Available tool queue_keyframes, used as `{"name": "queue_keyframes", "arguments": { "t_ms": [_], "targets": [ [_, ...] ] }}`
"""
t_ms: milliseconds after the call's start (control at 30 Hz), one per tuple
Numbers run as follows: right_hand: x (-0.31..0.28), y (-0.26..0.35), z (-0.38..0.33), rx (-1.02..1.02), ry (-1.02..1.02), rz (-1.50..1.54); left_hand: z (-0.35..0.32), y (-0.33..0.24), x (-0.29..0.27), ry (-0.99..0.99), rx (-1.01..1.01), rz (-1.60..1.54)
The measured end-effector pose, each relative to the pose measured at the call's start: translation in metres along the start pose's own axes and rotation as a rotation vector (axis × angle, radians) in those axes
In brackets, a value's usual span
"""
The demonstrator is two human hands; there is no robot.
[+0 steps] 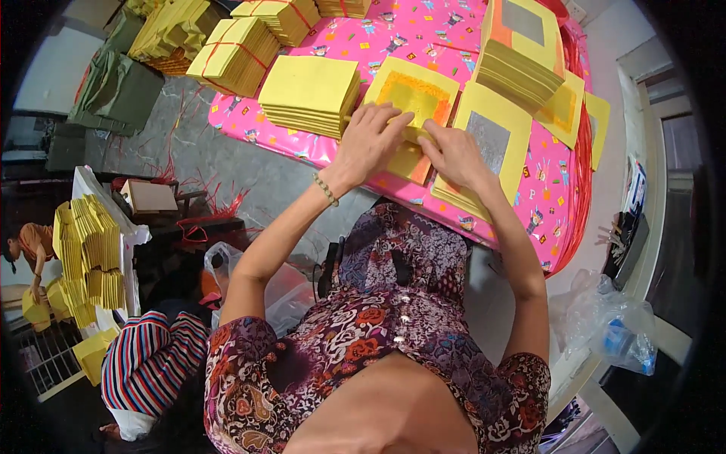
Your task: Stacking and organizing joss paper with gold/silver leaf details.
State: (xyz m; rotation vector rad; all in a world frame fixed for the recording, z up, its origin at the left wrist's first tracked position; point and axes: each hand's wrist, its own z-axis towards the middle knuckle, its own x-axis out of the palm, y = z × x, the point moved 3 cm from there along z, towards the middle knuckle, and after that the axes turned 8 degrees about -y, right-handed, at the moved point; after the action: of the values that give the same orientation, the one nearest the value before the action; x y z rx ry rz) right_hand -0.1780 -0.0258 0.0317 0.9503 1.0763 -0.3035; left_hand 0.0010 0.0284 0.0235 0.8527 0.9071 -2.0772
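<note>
In front of me on the pink table lies yellow paper with a gold-and-orange square. Its near edge is bent up, and both hands are on it. My left hand has its fingers curled over the left part of that edge. My right hand pinches the edge at the right between thumb and fingers. The fingertips partly hide the fold. Touching distance from my left hand stands a stack of folded yellow paper. Under my right wrist lies a pile of yellow sheets with a silver square.
A tall stack of yellow sheets and red strings are at the right. Bundles tied with red string sit at the far left of the pink table cover. Two people, one in a striped top, are at the left.
</note>
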Motion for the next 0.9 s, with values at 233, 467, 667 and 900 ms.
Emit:
{"name": "queue_keyframes", "arguments": {
  "t_ms": [233,467,667,900],
  "targets": [
    [-0.021,-0.041,0.044,0.106,-0.140,0.160,-0.003,-0.012,0.016,-0.124,0.037,0.077],
    [-0.023,-0.083,0.093,0.138,-0.138,0.081,0.014,0.008,0.046,-0.048,-0.014,0.149],
    [-0.004,-0.105,0.111,0.000,-0.253,-0.068,0.018,0.020,0.062,0.009,-0.063,0.142],
    [0.013,-0.086,0.133,0.122,-0.174,-0.135,0.022,0.022,0.064,0.071,-0.070,0.147]
  ]
}}
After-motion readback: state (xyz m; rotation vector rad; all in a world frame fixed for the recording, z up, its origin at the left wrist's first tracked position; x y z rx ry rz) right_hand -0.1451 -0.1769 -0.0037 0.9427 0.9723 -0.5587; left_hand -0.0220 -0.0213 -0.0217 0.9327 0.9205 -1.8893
